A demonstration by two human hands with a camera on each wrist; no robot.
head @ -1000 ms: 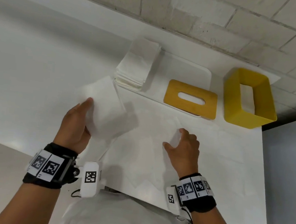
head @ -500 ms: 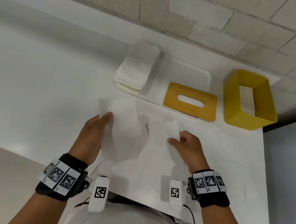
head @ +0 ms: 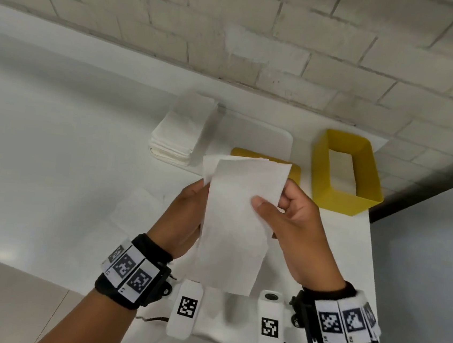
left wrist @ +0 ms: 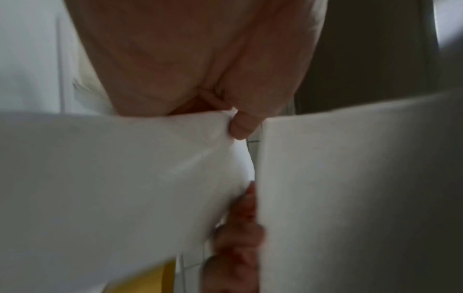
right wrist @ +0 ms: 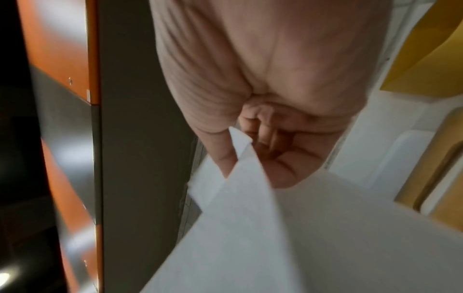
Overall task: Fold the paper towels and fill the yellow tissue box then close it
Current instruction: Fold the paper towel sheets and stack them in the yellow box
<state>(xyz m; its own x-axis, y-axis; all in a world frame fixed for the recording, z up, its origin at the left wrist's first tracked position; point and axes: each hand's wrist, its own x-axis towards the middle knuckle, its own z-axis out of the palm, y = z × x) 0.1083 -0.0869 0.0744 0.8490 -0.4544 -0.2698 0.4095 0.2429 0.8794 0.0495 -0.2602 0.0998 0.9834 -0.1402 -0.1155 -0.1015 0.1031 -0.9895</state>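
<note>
Holding folded paper towel (head: 239, 214) up in both hands above the table (head: 54, 153).
Left hand (head: 184, 220) grips its left edge, fingers behind; right hand (head: 288, 219) pinches the right edge, thumb on front. Beyond left hand: towel stack (head: 180, 133) on tray (head: 262, 137). Beyond right hand: yellow lid (head: 293, 171), partly hidden, then open yellow tissue box (head: 341, 200).

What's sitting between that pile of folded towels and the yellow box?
In the head view, the yellow lid lies on the white tray between them, mostly hidden behind the held paper towel.
</note>
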